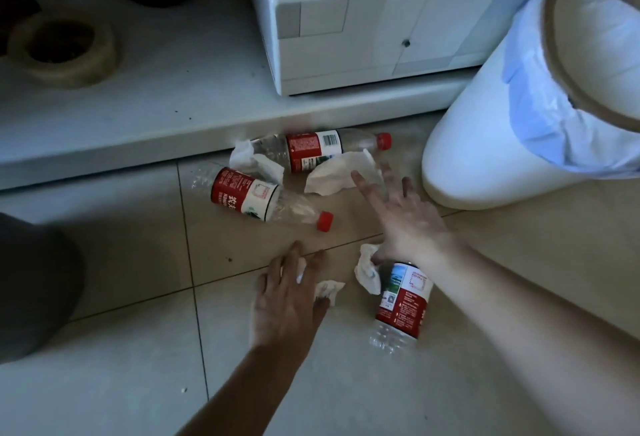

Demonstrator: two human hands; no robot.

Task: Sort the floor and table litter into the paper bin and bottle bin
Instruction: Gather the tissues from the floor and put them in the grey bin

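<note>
Since both hands are down over the litter at once, the tidy way is probably one material per hand, so nothing has to be re-sorted over the bin. Working across from the left:

The middle bottle (pixel 258 198) lies flat on the tile floor (pixel 121 349) just beside the low white platform (pixel 104 124), long axis running diagonally, red cap aimed down and to the right. A crumpled tissue (pixel 256 162) sits against its upper end, touching the far bottle (pixel 322 148) too, which lies nearly level along the platform edge, cap pointing right.

The left hand (pixel 287 300) is palm down with fingers spread, on a small tissue scrap (pixel 327 290) that pokes out under them. I can't tell if it's actually pinched yet. I'd bunch it into the palm before lifting so it doesn't flutter off.

Next over, a tissue wad (pixel 367 273) touches the top of the near bottle (pixel 403 300), which runs almost straight toward the camera, base nearest us, cap end hidden under the right wrist.

The right hand (pixel 398 214) has its fingers splayed wide, holding nothing, reaching at the big tissue (pixel 343 172), with one fingertip over its edge. Looks like paper first, so grab it by the middle.

The white bin (pixel 485 144) with a liner is on the right, near the pile. Which bin it is, I can't say.
</note>
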